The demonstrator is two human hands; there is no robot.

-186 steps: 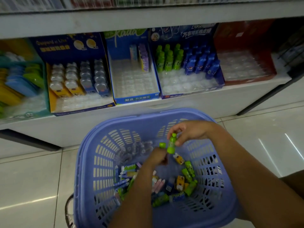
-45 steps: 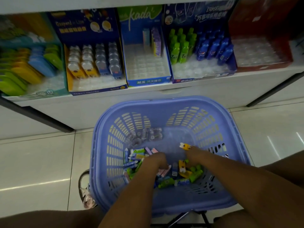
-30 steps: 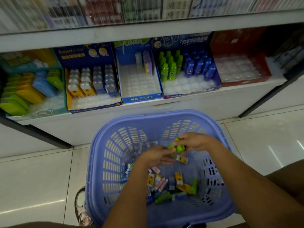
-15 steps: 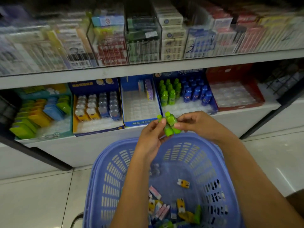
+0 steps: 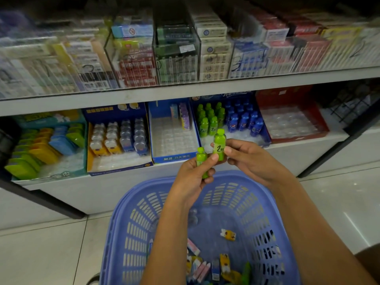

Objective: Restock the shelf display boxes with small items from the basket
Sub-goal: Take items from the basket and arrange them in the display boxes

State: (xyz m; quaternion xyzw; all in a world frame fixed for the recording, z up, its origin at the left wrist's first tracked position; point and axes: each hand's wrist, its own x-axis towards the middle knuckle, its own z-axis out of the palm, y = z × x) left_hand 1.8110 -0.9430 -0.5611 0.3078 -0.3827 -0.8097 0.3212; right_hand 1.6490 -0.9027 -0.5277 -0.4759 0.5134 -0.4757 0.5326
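Two small bright-green items shaped like tiny drink bottles, each with a rounded cap, are held up in front of the lower shelf. The taller bottle (image 5: pixel 219 145) stands upright and shows a dark "2" on its label. The right hand (image 5: pixel 251 159) pinches it between thumb and fingertips from the right side. The shorter bottle (image 5: pixel 201 159) sits just left of it and lower, gripped in the curled fingers of the left hand (image 5: pixel 192 178), whose thumb tip lies against the lower end of the taller bottle. The two hands are close together, each closed round its own bottle. Both bottles hover above the far rim of the blue basket (image 5: pixel 127 227) and just before the front edge of the display box (image 5: pixel 266 138). In that box matching green bottles (image 5: pixel 209 120) stand in rows beside blue bottles (image 5: pixel 243 120), with bare clear tray cells in front of them. Loose items (image 5: pixel 205 266) lie in the bottom of the basket, and a yellow piece (image 5: pixel 228 234) lies apart from them. Half a second earlier the two bottles leaned against each other lower down, in front of the white shelf face. Now they are higher, upright and level with the front of the box. Half a second before that, both hands were down inside the basket.
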